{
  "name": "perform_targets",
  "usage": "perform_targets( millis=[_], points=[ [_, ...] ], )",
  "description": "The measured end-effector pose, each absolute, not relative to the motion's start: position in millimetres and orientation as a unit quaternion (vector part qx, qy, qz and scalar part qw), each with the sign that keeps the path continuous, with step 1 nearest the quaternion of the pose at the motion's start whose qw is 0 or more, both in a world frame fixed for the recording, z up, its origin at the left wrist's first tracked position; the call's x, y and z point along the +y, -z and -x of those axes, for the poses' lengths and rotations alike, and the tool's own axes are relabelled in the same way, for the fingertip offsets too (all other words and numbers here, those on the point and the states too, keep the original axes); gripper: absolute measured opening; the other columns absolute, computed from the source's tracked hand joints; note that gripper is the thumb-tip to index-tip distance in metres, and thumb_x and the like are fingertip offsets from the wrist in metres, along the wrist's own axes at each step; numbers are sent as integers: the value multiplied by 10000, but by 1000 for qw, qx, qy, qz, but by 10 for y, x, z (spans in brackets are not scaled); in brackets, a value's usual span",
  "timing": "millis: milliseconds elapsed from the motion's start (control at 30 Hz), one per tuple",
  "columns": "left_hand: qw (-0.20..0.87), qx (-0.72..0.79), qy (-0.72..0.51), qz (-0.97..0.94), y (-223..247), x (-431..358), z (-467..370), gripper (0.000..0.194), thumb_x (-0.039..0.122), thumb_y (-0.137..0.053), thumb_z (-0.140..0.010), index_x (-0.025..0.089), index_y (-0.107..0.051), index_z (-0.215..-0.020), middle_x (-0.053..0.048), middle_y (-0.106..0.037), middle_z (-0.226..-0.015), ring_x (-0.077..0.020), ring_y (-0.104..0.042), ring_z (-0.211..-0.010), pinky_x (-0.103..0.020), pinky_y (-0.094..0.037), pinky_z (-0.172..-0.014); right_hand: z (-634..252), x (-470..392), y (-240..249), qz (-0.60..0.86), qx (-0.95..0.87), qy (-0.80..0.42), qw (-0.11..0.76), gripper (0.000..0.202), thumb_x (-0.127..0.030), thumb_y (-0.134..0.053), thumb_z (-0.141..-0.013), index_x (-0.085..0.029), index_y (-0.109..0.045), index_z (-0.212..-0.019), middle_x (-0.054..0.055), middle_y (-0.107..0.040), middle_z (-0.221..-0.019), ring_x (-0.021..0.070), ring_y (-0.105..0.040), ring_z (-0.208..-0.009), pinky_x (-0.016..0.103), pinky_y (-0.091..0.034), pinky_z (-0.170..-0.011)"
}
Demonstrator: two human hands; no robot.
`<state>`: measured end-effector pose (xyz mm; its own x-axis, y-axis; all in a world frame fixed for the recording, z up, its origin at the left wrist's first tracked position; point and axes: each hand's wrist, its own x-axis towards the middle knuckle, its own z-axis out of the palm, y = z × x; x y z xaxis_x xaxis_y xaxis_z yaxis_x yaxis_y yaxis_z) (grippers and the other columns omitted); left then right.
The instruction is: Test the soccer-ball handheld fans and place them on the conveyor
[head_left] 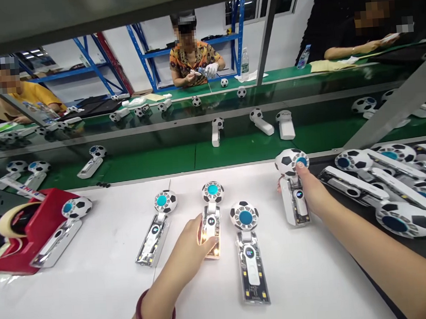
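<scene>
My left hand (190,248) is closed round the clear body of a small handheld fan (213,192) with a soccer-ball head. Yellow lights glow in that body near my thumb, and its round display is lit. On the right, my right hand (311,186) grips another soccer-ball fan (295,200), thumb on the blue disc of its head, fingers behind; its display is lit too. Between my hands lies a third fan (249,254), its display lit. Left of my left hand lies one more fan (154,236), also with a lit display.
A red tape dispenser (39,230) stands at the left, with a fan (63,233) against it. Many fans (400,185) are piled on black material at right. Beyond the white tabletop (109,293), a green conveyor belt (169,157) carries more fans. Three people sit across it.
</scene>
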<state>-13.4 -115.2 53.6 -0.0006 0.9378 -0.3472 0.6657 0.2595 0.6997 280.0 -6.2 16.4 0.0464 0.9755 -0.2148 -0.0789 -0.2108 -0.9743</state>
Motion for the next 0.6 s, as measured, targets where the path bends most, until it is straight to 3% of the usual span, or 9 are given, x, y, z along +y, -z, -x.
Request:
perform_targets(
  millis=[100, 267, 467, 600],
  points=[
    [406, 679, -157, -591, -588, -1137, 100, 371, 365, -520, -743, 215, -546, -1082, -73, -586, -968, -262, -539, -878, -356, -407, -766, -2821, -57, -133, 542, -404, -561, 477, 535, -700, -439, -715, -183, -575, -744, 73, -643, -621, 177, -581, -501, 258, -421, -410],
    [456, 639, -213, -582, -545, -1069, 114, 230, 325, -447, -784, 205, -585, -924, -63, -597, -903, -255, -525, -857, -333, -379, -744, -2814, -92, -183, 529, -407, -578, 470, 503, -679, -438, -735, -198, -581, -751, 78, -649, -638, 172, -561, -484, 273, -404, -408],
    [508, 658, -223, -509, -519, -1016, 106, 83, 253, -499, -702, 186, -531, -739, 11, -487, -676, -178, -457, -646, -262, -322, -571, -2794, -101, -212, 541, -402, -568, 473, 490, -684, -443, -726, -218, -591, -694, 79, -644, -622, 205, -586, -541, 308, -440, -469],
    [514, 672, -228, -482, -516, -956, 50, 116, 263, -560, -672, 182, -478, -671, 33, -436, -618, -142, -418, -581, -243, -300, -520, -2807, -94, -191, 539, -414, -566, 467, 503, -689, -423, -733, -219, -594, -687, 80, -642, -635, 207, -583, -548, 301, -431, -459]
  ],
)
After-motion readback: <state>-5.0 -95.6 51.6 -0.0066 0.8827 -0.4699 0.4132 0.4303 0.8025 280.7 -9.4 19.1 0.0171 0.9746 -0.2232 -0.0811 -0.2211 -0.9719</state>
